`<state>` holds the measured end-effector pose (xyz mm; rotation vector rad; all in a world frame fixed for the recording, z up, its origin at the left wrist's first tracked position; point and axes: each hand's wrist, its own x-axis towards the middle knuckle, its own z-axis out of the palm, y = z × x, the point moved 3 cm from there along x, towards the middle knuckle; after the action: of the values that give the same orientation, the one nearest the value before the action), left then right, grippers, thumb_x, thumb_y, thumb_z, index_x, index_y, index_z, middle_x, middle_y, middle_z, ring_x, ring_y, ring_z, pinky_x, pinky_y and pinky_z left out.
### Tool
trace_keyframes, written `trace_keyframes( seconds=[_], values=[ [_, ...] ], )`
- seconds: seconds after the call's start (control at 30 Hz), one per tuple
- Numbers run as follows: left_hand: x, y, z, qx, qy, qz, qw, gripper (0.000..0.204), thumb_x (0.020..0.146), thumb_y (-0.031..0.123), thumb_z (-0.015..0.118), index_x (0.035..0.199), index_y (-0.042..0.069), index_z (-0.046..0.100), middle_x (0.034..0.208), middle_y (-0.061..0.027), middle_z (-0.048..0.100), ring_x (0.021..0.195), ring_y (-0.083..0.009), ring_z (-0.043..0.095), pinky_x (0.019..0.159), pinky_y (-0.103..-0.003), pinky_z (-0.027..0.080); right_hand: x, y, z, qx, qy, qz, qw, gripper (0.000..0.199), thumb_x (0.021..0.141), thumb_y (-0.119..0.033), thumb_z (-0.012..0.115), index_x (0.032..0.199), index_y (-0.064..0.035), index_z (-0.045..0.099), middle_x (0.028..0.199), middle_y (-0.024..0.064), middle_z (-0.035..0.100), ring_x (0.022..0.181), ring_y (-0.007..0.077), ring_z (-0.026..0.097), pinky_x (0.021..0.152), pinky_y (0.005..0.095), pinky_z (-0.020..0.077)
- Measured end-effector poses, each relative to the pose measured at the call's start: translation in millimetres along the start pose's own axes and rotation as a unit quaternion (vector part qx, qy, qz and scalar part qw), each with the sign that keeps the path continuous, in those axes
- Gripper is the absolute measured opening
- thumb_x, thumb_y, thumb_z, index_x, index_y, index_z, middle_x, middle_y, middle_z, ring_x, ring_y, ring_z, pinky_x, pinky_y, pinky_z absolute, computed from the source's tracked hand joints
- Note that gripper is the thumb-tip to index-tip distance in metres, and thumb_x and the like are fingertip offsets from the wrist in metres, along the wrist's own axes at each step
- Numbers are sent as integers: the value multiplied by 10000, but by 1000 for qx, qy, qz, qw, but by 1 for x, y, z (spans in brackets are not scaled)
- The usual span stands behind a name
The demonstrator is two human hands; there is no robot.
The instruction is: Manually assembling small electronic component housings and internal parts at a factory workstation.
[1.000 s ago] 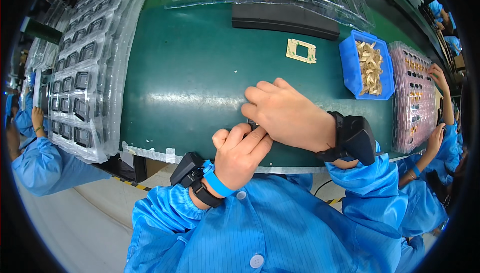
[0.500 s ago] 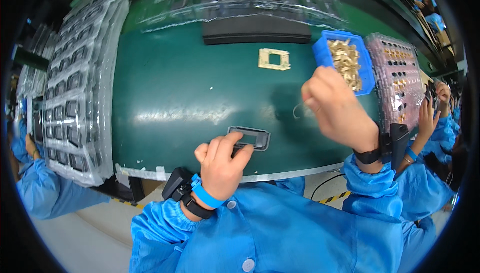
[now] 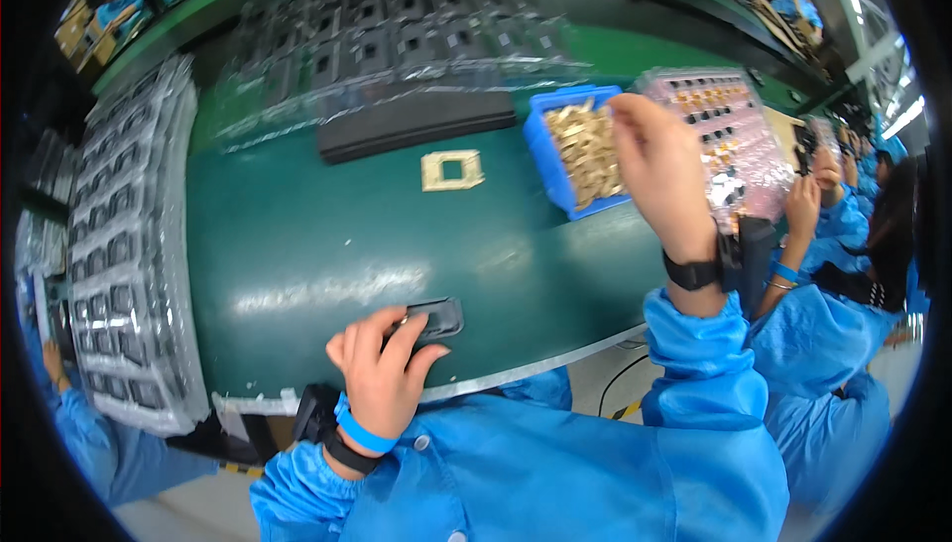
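Observation:
My left hand [image 3: 382, 373] is low on the green table, its fingers curled over the left end of a dark rectangular plastic frame [image 3: 448, 316] and its thumb near the lower edge. The fingers hide part of that frame. At the right, my right hand [image 3: 666, 167] hovers by the right rim of a blue bin [image 3: 548, 167]. Its fingers are bent together toward the bin, and whatever they hold is hidden. Inside the bin lie many small gold-coloured strips [image 3: 587, 150]. A cream square frame-shaped piece [image 3: 433, 174] lies flat left of the bin.
Clear trays of dark parts [image 3: 124, 264] are stacked at the left, with more clear trays [image 3: 397, 41] at the back. A long black box [image 3: 416, 125] stands before those. Right of the bin is a pink tray [image 3: 719, 130] of small parts. A co-worker's hand [image 3: 801, 210] is beyond it.
My view has shifted, so the table things appear lower and further left. My right hand has moved from the bin's near side to its right rim. My left hand stays on the plastic frame.

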<state>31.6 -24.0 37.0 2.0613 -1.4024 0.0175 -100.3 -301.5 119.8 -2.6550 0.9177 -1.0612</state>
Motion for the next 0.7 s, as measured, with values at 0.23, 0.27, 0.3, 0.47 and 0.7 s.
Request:
trace_keyframes(
  seconds=[0.23,0.27,0.3,0.47,0.7],
  values=[
    [22,-19,6,-62,14,-81,995,214,777,48,696,990,51,677,981,-70,592,939,-245,538,839,-336,335,-53,-91,32,109,-101,-101,984,202,732,60,585,922,6,629,904,146,617,861,314,619,739,384,515],
    [23,-19,8,-55,14,-86,995,214,777,48,696,990,51,677,981,-70,592,939,-245,538,839,-336,335,-66,-97,47,171,-166,-74,968,180,749,15,625,928,0,635,900,135,600,856,310,608,739,382,510],
    [23,-19,10,-60,7,-87,994,185,778,51,697,963,53,683,959,-64,584,930,-240,536,830,-336,334,-75,-102,57,183,-201,-71,960,157,765,-4,630,922,-2,636,886,130,591,829,308,607,727,386,510],
    [22,-20,14,-58,-9,-80,995,95,783,51,697,877,62,693,927,-51,570,922,-229,532,815,-336,329,-96,-116,83,189,-276,-92,938,85,799,-58,641,868,-14,618,851,120,564,769,307,604,675,399,512],
    [23,-13,6,-35,100,-104,989,216,773,149,742,946,59,648,874,-44,568,882,-228,530,800,-363,330,-102,-109,88,170,-278,28,945,91,840,-107,631,815,-36,580,792,150,599,712,345,619,609,445,509]
  ],
)
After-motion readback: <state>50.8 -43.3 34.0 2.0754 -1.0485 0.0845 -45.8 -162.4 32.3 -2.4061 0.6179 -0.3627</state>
